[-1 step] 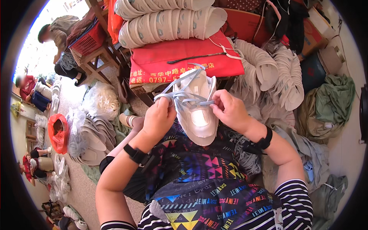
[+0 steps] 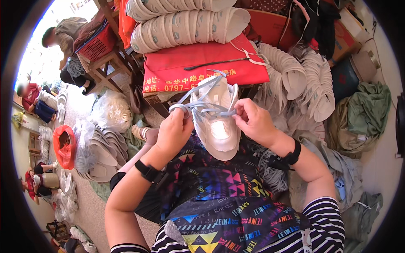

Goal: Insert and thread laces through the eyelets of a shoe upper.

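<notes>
A white sneaker upper (image 2: 219, 141) is in front of my body, its toe pointing toward me. A flat blue-grey shoelace (image 2: 206, 110) crosses its front opening, and a loose length loops up past the tongue to the left. On the left side, my left hand (image 2: 174, 131) is closed in a pinch on the lace. My right hand (image 2: 255, 123) pinches the lace at the shoe's right edge, thumb and fingertips together. The fingers hide the lace ends, so I cannot see exactly where they lie.
Nested white shoe uppers (image 2: 185, 31) lie in rows on a red cloth (image 2: 202, 59) over a stand ahead. More stacked uppers (image 2: 291, 69) hang at the right, beside green cloth (image 2: 369, 111). Soles (image 2: 103, 152) and an orange bag (image 2: 63, 145) sit at left. Other people work farther left.
</notes>
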Demonstrator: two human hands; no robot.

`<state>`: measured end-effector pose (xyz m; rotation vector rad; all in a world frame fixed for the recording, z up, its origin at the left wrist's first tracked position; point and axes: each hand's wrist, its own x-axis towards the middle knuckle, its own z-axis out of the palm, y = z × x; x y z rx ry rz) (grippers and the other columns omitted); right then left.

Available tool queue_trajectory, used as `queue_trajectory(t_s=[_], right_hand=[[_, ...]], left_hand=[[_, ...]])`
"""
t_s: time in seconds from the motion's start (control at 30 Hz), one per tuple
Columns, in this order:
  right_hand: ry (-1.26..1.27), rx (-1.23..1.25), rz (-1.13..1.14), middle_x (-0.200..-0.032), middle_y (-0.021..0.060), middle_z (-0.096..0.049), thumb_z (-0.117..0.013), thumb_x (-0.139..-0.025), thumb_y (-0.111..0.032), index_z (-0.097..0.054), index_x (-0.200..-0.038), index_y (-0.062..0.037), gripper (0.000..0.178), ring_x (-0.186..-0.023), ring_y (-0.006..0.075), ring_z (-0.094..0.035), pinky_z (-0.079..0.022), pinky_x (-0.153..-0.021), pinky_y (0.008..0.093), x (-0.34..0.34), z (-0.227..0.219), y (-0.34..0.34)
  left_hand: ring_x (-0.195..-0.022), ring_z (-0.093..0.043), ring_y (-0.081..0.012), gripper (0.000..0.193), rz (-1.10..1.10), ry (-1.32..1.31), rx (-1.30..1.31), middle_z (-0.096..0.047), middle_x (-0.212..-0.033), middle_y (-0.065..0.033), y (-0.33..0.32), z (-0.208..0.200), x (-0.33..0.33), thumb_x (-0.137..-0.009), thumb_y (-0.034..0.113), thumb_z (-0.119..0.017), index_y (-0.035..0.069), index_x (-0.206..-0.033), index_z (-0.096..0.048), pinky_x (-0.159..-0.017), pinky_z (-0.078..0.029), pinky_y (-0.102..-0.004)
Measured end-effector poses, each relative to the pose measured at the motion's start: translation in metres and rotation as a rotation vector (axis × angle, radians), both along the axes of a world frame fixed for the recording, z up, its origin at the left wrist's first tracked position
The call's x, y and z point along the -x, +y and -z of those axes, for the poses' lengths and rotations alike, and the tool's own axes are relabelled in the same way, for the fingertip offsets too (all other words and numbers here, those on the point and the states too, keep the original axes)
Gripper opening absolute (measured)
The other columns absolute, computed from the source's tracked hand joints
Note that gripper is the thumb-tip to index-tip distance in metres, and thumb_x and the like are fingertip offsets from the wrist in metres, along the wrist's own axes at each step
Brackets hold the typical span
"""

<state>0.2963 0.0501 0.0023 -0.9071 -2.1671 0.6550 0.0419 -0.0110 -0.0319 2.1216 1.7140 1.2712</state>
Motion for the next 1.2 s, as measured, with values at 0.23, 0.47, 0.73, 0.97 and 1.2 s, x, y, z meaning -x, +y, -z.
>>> queue_trajectory(t_s=[0.23,0.47,0.73,0.97,1.2], right_hand=[[-0.079,-0.424,-0.273,-0.091,0.0096,-0.057,-0.068,-0.076,-0.009,-0.059,-0.102,-0.0038,0.029,-0.083,0.0278,-0.059,-0.049,-0.071,0.0377,0.009,-0.026,-0.034],[-0.256,-0.531,-0.288,-0.096,0.0079,-0.057,-0.069,-0.073,-0.013,-0.061,-0.104,-0.0009,0.034,-0.087,0.0254,-0.054,-0.047,-0.075,0.0358,0.013,-0.011,-0.059],[-0.253,-0.355,-0.306,-0.094,0.0118,-0.058,-0.067,-0.076,-0.011,-0.063,-0.101,-0.0002,0.028,-0.090,0.0258,-0.057,-0.047,-0.078,0.0350,0.018,-0.029,-0.052],[0.313,0.303,-0.234,-0.095,0.0088,-0.062,-0.063,-0.090,-0.016,-0.063,-0.101,-0.0005,0.019,-0.089,0.0166,-0.061,-0.049,-0.076,0.0305,0.058,-0.043,0.011],[0.826,0.851,-0.364,-0.068,-0.0027,-0.053,-0.057,-0.095,-0.013,-0.060,-0.108,0.0014,0.020,-0.058,0.0060,-0.049,-0.041,-0.059,0.0210,0.010,-0.099,0.072]], left_hand=[[-0.056,-0.038,-0.0057,0.032,0.152,-0.623,0.314,-0.045,-0.063,0.0025,0.002,-0.055,-0.015,-0.103,0.021,-0.042,0.004,-0.079,-0.052,-0.052,-0.031,-0.0223],[-0.053,-0.039,-0.0081,0.037,0.427,-0.831,0.291,-0.041,-0.059,0.0013,0.027,-0.157,-0.034,-0.103,0.025,-0.039,0.007,-0.072,-0.046,-0.053,-0.033,-0.0246],[-0.051,-0.039,-0.0121,0.039,0.474,-0.702,0.112,-0.035,-0.057,-0.0008,0.025,-0.205,-0.042,-0.104,0.026,-0.035,0.007,-0.069,-0.038,-0.056,-0.037,-0.0283],[-0.059,-0.049,-0.0107,0.032,0.577,-1.086,0.221,-0.059,-0.091,-0.0100,0.030,-0.198,-0.023,-0.104,0.025,-0.038,-0.003,-0.105,-0.053,-0.066,-0.048,-0.0275],[-0.066,-0.052,-0.0106,0.016,0.414,-1.811,0.141,-0.060,-0.096,-0.0113,0.031,-0.142,0.111,-0.101,0.011,-0.043,-0.002,-0.108,-0.049,-0.070,-0.048,-0.0296]])
